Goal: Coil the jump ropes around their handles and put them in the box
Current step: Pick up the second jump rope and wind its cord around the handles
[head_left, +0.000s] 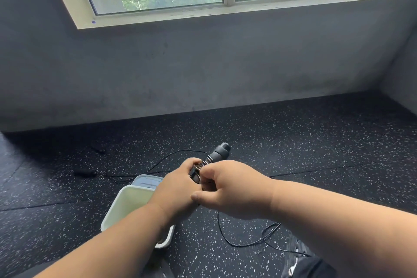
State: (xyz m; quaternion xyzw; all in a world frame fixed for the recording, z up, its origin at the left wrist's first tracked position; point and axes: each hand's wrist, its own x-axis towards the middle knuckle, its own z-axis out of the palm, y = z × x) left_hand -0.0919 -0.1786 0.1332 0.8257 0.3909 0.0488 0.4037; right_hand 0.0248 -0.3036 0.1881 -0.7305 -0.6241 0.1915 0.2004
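Your left hand (178, 184) grips the grey cylindrical jump-rope handle (217, 153) above the pale green plastic box (117, 205), while your right hand (228, 189) pinches the thin black rope (243, 244) against the first few coils. The uncoiled rope trails across the speckled black rubber floor (316, 165). If your pinch slackens, those coils will likely spring loose, and the floor loops could tangle.

Both hands meet above the speckled floor (293, 142): the left hand (178, 189) grips the handles (217, 153) over the white box (126, 203), the right hand (232, 189) pinches the rope (239, 244).
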